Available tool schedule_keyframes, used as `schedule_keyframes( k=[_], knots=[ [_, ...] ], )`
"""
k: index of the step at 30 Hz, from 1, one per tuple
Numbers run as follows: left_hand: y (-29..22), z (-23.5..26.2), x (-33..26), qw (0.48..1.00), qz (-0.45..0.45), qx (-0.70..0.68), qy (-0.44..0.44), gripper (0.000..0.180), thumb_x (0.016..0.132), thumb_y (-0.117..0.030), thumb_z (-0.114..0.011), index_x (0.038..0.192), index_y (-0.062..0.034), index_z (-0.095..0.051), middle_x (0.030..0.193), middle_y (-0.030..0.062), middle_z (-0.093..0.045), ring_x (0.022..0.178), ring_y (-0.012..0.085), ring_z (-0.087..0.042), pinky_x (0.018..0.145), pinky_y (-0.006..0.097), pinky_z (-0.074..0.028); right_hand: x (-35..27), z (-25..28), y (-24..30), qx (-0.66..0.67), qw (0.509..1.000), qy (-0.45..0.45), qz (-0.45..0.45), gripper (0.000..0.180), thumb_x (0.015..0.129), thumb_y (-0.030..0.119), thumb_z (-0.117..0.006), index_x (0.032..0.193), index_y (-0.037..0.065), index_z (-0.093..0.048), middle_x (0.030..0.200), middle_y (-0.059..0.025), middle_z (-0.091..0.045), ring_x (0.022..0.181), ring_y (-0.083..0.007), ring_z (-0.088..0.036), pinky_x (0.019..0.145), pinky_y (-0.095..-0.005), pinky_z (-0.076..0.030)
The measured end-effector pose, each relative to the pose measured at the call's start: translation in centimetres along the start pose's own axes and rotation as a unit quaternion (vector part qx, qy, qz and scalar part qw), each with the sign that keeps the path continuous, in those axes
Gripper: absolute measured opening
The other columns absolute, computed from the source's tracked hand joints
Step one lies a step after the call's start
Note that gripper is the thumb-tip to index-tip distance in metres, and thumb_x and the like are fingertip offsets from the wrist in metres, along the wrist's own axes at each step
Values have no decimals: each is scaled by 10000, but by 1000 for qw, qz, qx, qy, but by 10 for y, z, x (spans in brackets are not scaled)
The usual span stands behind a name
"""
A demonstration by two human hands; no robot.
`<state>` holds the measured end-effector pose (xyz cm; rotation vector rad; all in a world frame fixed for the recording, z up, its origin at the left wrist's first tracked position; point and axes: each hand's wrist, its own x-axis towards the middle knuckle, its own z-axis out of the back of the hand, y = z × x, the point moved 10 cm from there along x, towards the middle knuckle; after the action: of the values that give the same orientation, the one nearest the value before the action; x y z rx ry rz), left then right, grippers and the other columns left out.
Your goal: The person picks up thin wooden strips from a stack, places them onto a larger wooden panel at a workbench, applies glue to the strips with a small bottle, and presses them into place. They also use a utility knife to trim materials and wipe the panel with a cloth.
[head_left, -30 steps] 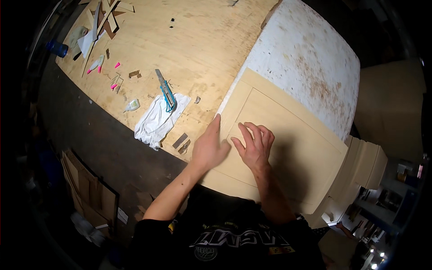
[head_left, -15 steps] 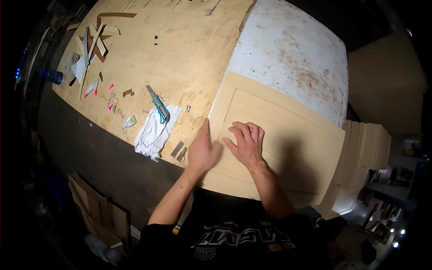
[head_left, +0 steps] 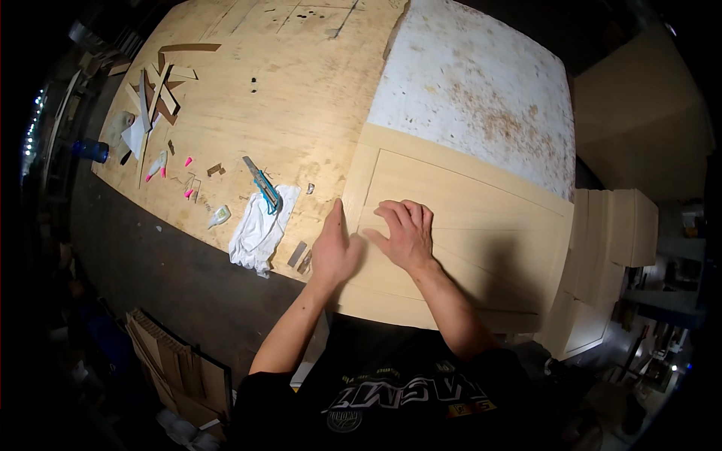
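Observation:
A pale wood-coloured panel (head_left: 481, 203) with a recessed centre and a raised border, like a cabinet door, lies flat before me. My left hand (head_left: 335, 252) rests along its left edge, fingers stretched forward and close together, slightly blurred. Over the left part of the panel is my right hand (head_left: 406, 237), its fingers bent and apart, the thumb pointing toward my left hand. I see nothing held in either hand. Left of my hands, a blue utility knife (head_left: 263, 186) lies on a crumpled white cloth (head_left: 259, 233).
The plywood worktop (head_left: 301, 90) adjoins a stained white board (head_left: 466, 83). Thin wood offcuts (head_left: 158, 94) are heaped at the far left. A small white bottle (head_left: 219, 216), pink-tipped bottles (head_left: 157, 165) and brown scraps (head_left: 298, 253) lie nearer. Stacked panels (head_left: 602, 255) stand at right.
The whole view has shifted slightly. Both hands keep nearly the same places on the panel, with only small movements.

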<state>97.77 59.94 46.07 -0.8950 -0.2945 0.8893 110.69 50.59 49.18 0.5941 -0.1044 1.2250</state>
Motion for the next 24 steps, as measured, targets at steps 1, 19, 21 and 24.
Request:
schedule_keyframes(
  k=[1,19,21,24],
  knots=[
    [2,0,1,1000,7,0,-1,773,891,-182,-622,1575,39,-337,1503,303,-500,1323,444,-564,1077,453,-487,3,0,0,18,1000,10,-9,459,798,445,-815,1135,160,-689,1255,22,-608,1178,-247,-516,1002,-486,-359],
    [24,5,-1,973,-7,-217,-85,646,900,-130,-598,1509,35,-461,1463,282,-543,1378,391,-529,1142,453,-437,-88,72,-59,42,997,49,-51,418,821,269,-843,1190,101,-744,1103,-51,-680,1045,-280,-606,933,-403,-479],
    [10,13,-9,982,-121,-70,-123,601,885,-105,-609,1467,4,-511,1445,254,-554,1353,402,-539,1113,473,-462,-85,72,-61,53,995,55,-56,427,812,276,-850,1186,98,-744,1103,-54,-677,1048,-284,-604,938,-408,-479],
    [-76,14,-36,930,-303,166,-124,415,837,-165,-690,1236,-70,-629,1351,166,-603,1313,360,-544,1106,513,-420,-82,74,-58,53,994,61,-75,462,785,272,-879,1187,90,-742,1086,-60,-668,1039,-282,-598,931,-411,-487]
  ],
)
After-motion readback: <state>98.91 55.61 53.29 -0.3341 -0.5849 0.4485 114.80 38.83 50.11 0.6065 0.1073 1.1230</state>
